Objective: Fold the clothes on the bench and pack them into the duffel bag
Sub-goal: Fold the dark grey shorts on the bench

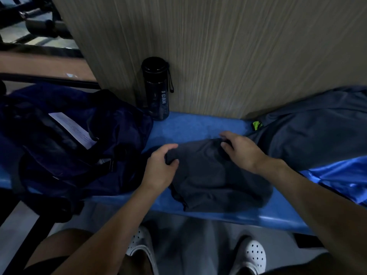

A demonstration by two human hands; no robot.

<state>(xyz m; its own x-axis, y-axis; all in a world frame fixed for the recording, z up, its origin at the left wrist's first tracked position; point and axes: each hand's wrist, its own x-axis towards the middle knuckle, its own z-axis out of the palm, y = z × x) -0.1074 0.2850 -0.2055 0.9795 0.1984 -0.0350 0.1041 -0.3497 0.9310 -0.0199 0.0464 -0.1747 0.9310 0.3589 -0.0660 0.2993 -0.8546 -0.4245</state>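
Note:
A dark grey garment (216, 179) lies bunched on the blue bench (198, 128) in front of me. My left hand (158, 167) grips its left edge, fingers curled round the cloth. My right hand (240, 149) pinches the garment's far right edge. A navy duffel bag (59, 139) sits open on the bench's left end, with a white paper (73, 130) showing inside. A second dark grey garment (309, 132) with a green tag (257, 125) lies spread on the right.
A black water bottle (156, 88) stands at the back against the wood-grain wall (218, 46). Shiny blue fabric (337, 175) lies at the right. My feet in white clogs (248, 257) are on the floor below the bench edge. Metal gym equipment (33, 22) is at top left.

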